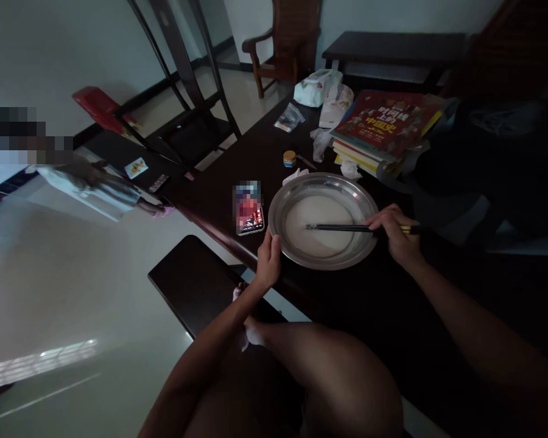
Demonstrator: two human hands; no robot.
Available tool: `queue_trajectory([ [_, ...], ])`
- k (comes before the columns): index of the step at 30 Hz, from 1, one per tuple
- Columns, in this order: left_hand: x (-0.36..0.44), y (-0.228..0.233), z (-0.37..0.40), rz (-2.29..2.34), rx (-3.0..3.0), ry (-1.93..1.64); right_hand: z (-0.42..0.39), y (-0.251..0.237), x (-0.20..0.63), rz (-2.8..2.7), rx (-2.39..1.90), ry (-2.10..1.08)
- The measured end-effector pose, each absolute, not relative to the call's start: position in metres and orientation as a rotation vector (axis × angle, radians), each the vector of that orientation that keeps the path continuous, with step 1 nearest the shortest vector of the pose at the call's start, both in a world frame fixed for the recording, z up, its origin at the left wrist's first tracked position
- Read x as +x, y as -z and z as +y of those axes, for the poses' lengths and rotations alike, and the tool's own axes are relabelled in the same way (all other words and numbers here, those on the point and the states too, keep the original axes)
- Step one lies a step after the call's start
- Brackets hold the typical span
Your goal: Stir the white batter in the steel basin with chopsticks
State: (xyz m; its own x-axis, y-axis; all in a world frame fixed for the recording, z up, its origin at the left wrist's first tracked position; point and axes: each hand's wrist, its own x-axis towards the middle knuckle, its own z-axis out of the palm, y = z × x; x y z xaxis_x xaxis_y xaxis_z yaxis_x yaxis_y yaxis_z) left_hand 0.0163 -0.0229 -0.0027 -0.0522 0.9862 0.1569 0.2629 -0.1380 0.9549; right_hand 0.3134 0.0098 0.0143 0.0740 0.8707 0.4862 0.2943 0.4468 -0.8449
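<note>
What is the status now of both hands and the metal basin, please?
Left hand grips basin rim. Right hand holds chopsticks, tips in white liquid. Phone lies beside basin, apart.

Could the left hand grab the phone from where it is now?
Probably yes: the left hand grips the metal bowl rim, and the phone lies just beyond it with nothing between.

**Count of things on the tabletop**

One metal plate [363, 201], one pair of chopsticks [342, 228], one phone [248, 208], one small jar [289, 158], one stack of books [379, 128], two hands: left hand [268, 258], right hand [395, 231].
</note>
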Motion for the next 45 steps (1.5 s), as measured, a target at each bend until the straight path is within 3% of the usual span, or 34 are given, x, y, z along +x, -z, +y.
queue_trajectory([
  [45, 0.0158, -0.0002, -0.0244, 1.393, 1.476, -1.234, 0.0095, -0.0165, 0.3137, -1.461, -1.060, -0.601],
])
